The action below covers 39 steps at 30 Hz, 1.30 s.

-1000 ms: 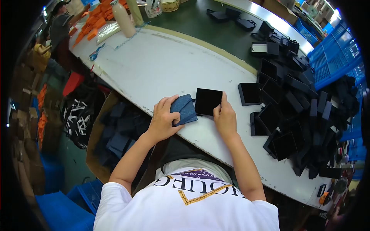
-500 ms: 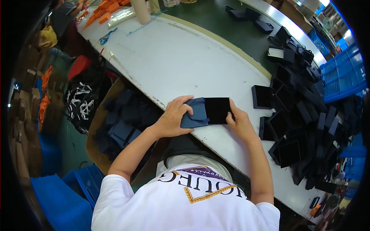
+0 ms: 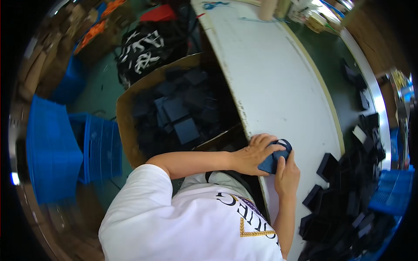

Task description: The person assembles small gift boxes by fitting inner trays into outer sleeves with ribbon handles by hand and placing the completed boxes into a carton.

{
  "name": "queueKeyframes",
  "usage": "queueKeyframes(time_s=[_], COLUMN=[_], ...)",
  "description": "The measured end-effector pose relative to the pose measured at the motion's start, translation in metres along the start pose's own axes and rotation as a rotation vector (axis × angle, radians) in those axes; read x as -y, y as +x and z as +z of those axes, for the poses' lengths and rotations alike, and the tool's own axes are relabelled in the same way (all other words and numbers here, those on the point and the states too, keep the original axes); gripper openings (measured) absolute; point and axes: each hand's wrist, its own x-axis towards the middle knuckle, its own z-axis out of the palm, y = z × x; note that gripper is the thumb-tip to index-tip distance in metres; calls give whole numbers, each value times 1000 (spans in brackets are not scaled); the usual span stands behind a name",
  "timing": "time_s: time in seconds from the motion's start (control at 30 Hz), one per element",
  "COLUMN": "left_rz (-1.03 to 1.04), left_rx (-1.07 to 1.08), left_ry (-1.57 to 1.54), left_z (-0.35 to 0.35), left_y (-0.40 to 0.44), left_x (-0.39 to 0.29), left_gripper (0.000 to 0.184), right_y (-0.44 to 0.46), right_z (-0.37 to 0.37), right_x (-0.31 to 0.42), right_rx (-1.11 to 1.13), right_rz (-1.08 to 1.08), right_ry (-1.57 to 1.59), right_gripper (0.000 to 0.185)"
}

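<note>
Over the edge of the white table, both hands are on a small dark blue box. A dark ribbon-like loop stands up at its far side. My left hand lies over the box from the left, fingers bent round its top. My right hand grips it from the right, thumb pressed against the near face. The fingers cover much of the box. Whether it is open or closed cannot be made out.
A cardboard carton of dark blue boxes stands left of the table. Blue crates are farther left, beside a black bag with white scraps. Dark boxes are piled on the right, near a blue basket. Scissors lie at the far end.
My view has swung left towards the carton. The box, held lengthwise with a black part showing before, is now turned and more covered by my hands; a loop shows at its far side.
</note>
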Motion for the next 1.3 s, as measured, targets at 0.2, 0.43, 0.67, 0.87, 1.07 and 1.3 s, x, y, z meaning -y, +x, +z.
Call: queueKeyframes(time_s=[0.2, 0.43, 0.67, 0.87, 1.07, 1.3], left_rz=[-59, -543, -890, -414, -326, -383], left_rx=[-83, -703, -962, -559, -233, -238], left_ry=[36, 413, 546, 392, 402, 533], left_z=[-24, -101, -165, -115, -21, -15], left_y=[-35, -178, -294, -78, 38, 47], left_x=[3, 11, 104, 76, 58, 54], left_gripper=[98, 90, 91, 35, 27, 20], right_y=[16, 21, 27, 68, 118, 180], right_z=[3, 29, -31, -173, -336, -368], right_x=[16, 57, -15, -66, -216, -430], right_rx=[167, 86, -44, -99, -152, -234], right_rz=[-182, -373, -490, -353, 412, 935], right_ry=[-42, 362, 64, -625, -814, -423], right_gripper=[59, 46, 45, 29, 48, 125])
